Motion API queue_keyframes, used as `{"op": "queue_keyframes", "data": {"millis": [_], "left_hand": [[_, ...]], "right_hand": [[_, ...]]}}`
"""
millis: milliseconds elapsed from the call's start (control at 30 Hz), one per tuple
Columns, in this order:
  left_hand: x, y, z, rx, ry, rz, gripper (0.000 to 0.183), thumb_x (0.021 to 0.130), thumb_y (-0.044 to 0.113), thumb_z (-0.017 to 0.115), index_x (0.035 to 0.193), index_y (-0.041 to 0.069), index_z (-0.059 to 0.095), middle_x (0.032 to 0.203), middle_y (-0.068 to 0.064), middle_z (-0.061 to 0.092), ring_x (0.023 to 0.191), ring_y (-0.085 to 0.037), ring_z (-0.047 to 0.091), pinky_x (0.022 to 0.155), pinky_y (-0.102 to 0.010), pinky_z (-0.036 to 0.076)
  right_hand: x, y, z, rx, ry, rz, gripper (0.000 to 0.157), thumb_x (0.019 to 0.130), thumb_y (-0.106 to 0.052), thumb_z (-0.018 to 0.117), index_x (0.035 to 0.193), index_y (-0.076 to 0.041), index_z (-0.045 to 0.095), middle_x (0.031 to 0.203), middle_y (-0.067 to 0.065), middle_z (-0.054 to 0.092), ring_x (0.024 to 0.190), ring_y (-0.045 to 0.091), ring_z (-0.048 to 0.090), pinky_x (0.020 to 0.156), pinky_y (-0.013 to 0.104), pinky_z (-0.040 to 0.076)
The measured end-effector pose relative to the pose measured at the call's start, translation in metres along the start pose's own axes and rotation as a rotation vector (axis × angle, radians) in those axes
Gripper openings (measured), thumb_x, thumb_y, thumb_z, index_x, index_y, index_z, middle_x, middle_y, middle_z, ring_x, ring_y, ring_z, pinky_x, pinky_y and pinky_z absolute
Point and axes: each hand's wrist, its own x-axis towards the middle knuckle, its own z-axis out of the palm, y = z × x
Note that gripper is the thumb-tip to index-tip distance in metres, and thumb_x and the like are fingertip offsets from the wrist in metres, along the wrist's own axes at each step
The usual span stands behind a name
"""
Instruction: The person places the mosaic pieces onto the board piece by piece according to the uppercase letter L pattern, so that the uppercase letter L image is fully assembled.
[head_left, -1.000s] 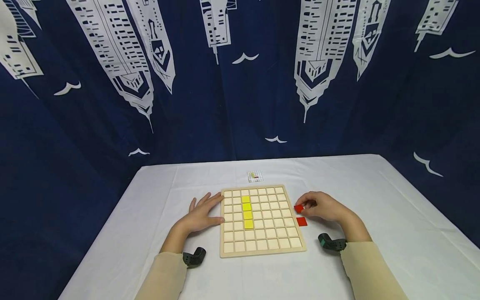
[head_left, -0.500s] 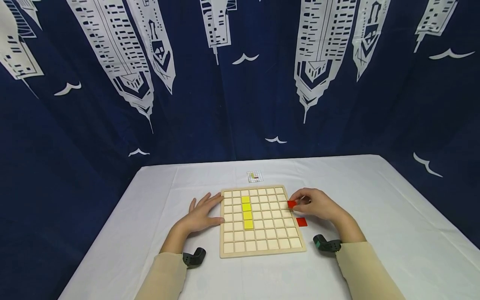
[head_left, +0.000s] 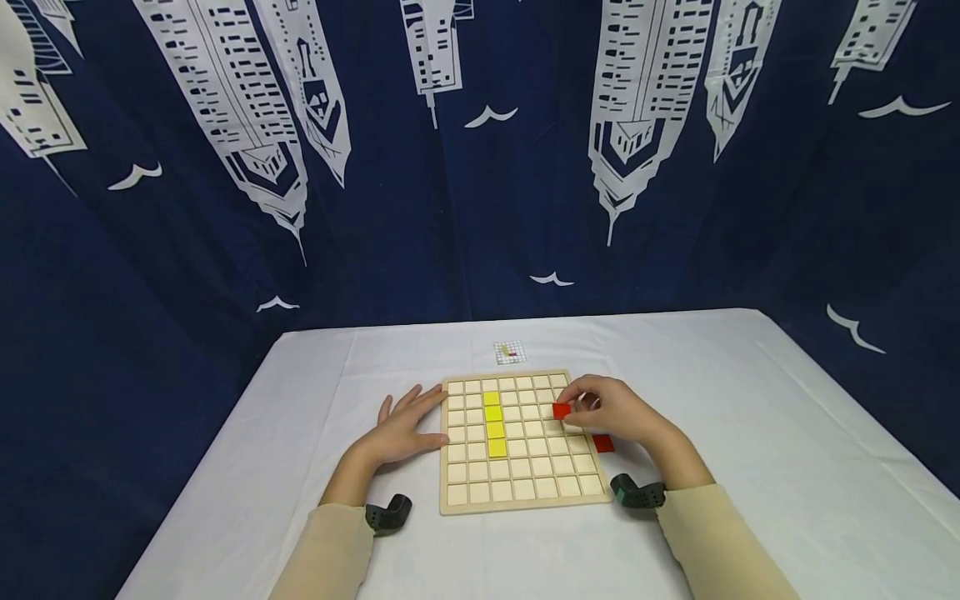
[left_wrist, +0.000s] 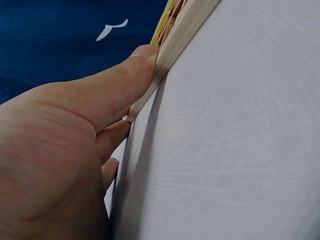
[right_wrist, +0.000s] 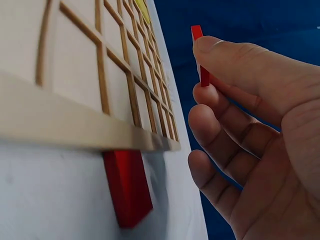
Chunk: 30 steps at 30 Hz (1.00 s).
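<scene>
- Right hand (head_left: 611, 412) pinches a red tile (head_left: 562, 410) btwn thumb and fingertips, held edge-up just above the right part of the wooden grid board (head_left: 517, 500); not yet in any cell. Right wrist view shows the tile clear of the board surface, thumb on top.
- Left hand (head_left: 405, 429) lies flat, fingers straight, on the tabletop (head_left: 300, 433), thumb and index pressed vs. the board's left edge; seems to be bracing it. Holds nothing.
- Board: square frame of pale cells, flat on the white-covered tabletop, mid-front of the person.
- Yellow tiles (head_left: 493, 423): four in one column, left of centre, seated in cells.
- Spare red tile (head_left: 603, 444): on the tabletop just beside the board's right edge, partly under the right hand in head view.
- Small pattern card (head_left: 510, 352): beyond the board's far edge, too small to read.
- Step, as I judge it: carry phase of placing a red tile, w/ one more red waiting.
- Next move calls for: turning the tile flat, lining it square over one cell, lowering w/o nudging the frame; the left hand's brace helps there. Which cell, can't tell.
</scene>
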Motion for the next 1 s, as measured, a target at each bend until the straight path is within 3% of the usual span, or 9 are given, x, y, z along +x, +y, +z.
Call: {"op": "queue_keyframes", "data": {"millis": [367, 767, 1000], "left_hand": [[0.0, 0.0, 0.0, -0.006, -0.002, 0.012, 0.078, 0.086, 0.042, 0.075, 0.153, 0.021, 0.042, 0.166, -0.001, 0.029, 0.157, -0.033, 0.01, 0.121, -0.067, -0.009], [-0.001, 0.0, 0.0, -0.011, -0.005, 0.009, 0.078, 0.086, 0.041, 0.075, 0.154, 0.021, 0.041, 0.166, -0.001, 0.028, 0.158, -0.033, 0.009, 0.121, -0.066, -0.01], [-0.001, 0.001, -0.001, -0.026, -0.005, 0.013, 0.078, 0.086, 0.041, 0.075, 0.153, 0.02, 0.042, 0.166, -0.001, 0.028, 0.158, -0.033, 0.009, 0.121, -0.066, -0.012]], "right_hand": [[0.004, -0.014, 0.017, -0.026, -0.034, -0.007, 0.024, 0.082, -0.015, 0.082, 0.102, -0.017, 0.072, 0.093, 0.0, 0.066, 0.077, 0.015, 0.053, 0.066, 0.021, 0.046], [0.009, -0.023, 0.037, -0.052, -0.106, -0.12, 0.02, 0.082, -0.016, 0.082, 0.099, -0.017, 0.072, 0.092, 0.0, 0.065, 0.079, 0.015, 0.054, 0.066, 0.019, 0.047], [0.009, -0.026, 0.046, -0.061, -0.134, -0.131, 0.019, 0.082, -0.016, 0.082, 0.099, -0.016, 0.073, 0.091, -0.001, 0.064, 0.077, 0.013, 0.053, 0.066, 0.018, 0.046]]}}
